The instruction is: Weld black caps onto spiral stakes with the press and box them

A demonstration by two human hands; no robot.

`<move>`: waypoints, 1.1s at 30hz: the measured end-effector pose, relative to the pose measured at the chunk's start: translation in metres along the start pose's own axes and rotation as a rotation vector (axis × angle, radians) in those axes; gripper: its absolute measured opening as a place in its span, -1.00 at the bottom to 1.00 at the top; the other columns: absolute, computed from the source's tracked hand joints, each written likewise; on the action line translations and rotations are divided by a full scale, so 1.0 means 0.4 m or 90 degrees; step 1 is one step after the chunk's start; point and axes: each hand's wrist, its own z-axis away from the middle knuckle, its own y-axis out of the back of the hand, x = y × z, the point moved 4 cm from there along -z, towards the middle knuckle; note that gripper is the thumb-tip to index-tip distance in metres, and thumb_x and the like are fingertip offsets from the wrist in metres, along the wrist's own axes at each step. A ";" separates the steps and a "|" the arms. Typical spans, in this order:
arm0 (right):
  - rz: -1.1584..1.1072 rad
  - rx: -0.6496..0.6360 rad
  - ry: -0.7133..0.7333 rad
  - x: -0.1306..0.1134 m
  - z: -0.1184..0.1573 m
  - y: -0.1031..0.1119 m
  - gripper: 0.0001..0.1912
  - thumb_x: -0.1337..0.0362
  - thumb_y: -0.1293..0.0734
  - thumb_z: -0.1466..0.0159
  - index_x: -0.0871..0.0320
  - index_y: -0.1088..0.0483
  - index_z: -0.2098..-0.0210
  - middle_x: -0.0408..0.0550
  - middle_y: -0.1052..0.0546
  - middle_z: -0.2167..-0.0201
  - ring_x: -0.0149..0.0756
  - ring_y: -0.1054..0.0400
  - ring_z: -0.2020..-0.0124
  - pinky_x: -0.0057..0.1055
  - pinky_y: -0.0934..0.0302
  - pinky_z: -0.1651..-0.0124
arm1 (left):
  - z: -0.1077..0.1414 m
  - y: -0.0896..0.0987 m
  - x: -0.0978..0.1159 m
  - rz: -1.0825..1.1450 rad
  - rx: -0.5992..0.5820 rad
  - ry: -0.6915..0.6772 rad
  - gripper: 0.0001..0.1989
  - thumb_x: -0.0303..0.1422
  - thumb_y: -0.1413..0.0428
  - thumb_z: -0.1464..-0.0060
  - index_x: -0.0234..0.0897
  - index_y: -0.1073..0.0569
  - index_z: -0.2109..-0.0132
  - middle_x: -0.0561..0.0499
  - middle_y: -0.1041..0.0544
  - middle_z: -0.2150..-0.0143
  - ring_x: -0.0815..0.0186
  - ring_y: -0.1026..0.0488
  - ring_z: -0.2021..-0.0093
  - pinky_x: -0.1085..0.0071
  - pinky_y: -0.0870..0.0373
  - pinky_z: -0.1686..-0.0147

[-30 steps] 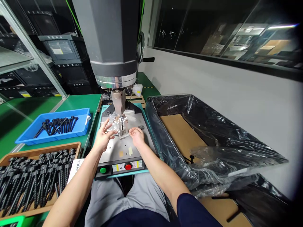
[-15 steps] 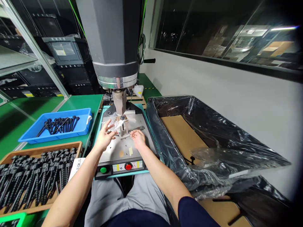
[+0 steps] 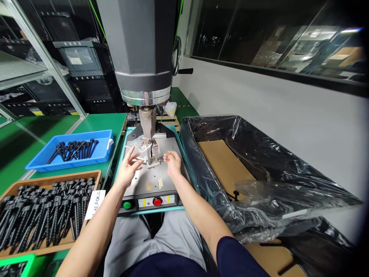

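Observation:
A small metal fixture (image 3: 153,163) stands on the press's grey base plate (image 3: 144,179). Upright in it is a black part with a round head (image 3: 150,143), beneath the metal press head (image 3: 148,123). At the fixture's left, my left hand (image 3: 128,169) is open, thumb and fingers apart, close to crinkled clear film (image 3: 138,145). My right hand (image 3: 173,163) has its fingers closed at the outer end of a flat metal lever (image 3: 161,158) on the fixture's right. The fingers cover that end of the lever.
Left are a blue tray (image 3: 105,156) of black rods and a brown tray (image 3: 99,177) full of black ribbed parts. A plastic-lined box (image 3: 225,157) sits at right. Green (image 3: 127,205) and red (image 3: 157,201) buttons line the base's front.
My right hand has shifted slightly right and up, and its fingers now cover the end of the lever. My left hand keeps nearly the same pose. The whole view has shifted slightly.

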 end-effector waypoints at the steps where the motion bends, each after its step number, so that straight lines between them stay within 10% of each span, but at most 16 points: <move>1: 0.029 -0.011 0.026 -0.010 -0.006 -0.006 -0.81 0.36 -0.26 0.00 0.15 -0.38 0.35 -0.17 -0.50 0.53 -0.41 -0.35 0.50 -0.50 -0.20 0.41 | -0.005 -0.003 0.000 0.007 -0.002 -0.006 -0.14 -0.32 -0.33 0.08 -0.02 -0.19 -0.35 -0.20 -0.40 -0.21 0.26 -0.55 0.08 0.46 -0.50 0.29; 9: 0.399 -0.080 0.183 -0.033 -0.071 -0.062 -0.35 0.51 -0.40 0.16 0.04 -0.46 0.05 -0.04 -0.47 0.01 -0.16 -0.32 -0.02 -0.30 -0.18 -0.12 | -0.060 -0.032 0.010 0.066 0.057 -0.039 -0.44 -0.23 -0.38 0.18 -0.33 -0.52 0.00 -0.22 -0.51 -0.06 0.17 -0.51 0.01 0.38 -0.47 0.19; 15: 0.685 -0.185 0.216 -0.059 -0.129 -0.131 -0.78 0.39 -0.30 -0.21 0.11 -0.54 0.20 -0.03 -0.58 0.18 -0.14 -0.44 0.10 -0.28 -0.26 -0.03 | -0.091 -0.023 0.044 0.133 0.104 -0.046 -0.51 -0.23 -0.40 0.28 -0.37 -0.55 0.15 -0.13 -0.58 0.15 0.29 -0.56 0.25 0.35 -0.46 0.21; 20: 0.784 -0.156 0.362 -0.188 -0.158 -0.171 -0.74 0.35 -0.22 -0.34 0.07 -0.54 0.11 -0.03 -0.57 0.10 -0.16 -0.43 0.05 -0.32 -0.24 -0.04 | -0.157 0.021 0.073 0.162 0.187 -0.085 -0.62 -0.32 -0.40 0.37 -0.37 -0.53 0.32 0.01 -0.53 0.40 0.36 -0.50 0.39 0.41 -0.43 0.32; 27: 0.758 -0.203 0.692 -0.371 -0.152 -0.250 -0.69 0.39 -0.17 -0.38 0.18 -0.53 0.08 0.07 -0.53 0.10 -0.17 -0.38 0.03 -0.33 -0.24 -0.08 | -0.303 0.064 0.162 0.074 0.170 -0.242 -0.70 -0.34 -0.37 0.37 -0.35 -0.52 0.40 0.05 -0.52 0.46 0.42 -0.42 0.46 0.46 -0.38 0.38; 33: 0.654 -0.222 0.852 -0.394 -0.077 -0.224 -0.65 0.46 -0.12 -0.37 0.18 -0.50 0.06 0.08 -0.50 0.09 -0.21 -0.36 0.00 -0.36 -0.23 -0.13 | -0.294 0.069 0.243 0.058 0.165 -0.373 -0.71 -0.31 -0.35 0.28 -0.32 -0.53 0.34 0.00 -0.58 0.34 0.34 -0.51 0.32 0.37 -0.46 0.20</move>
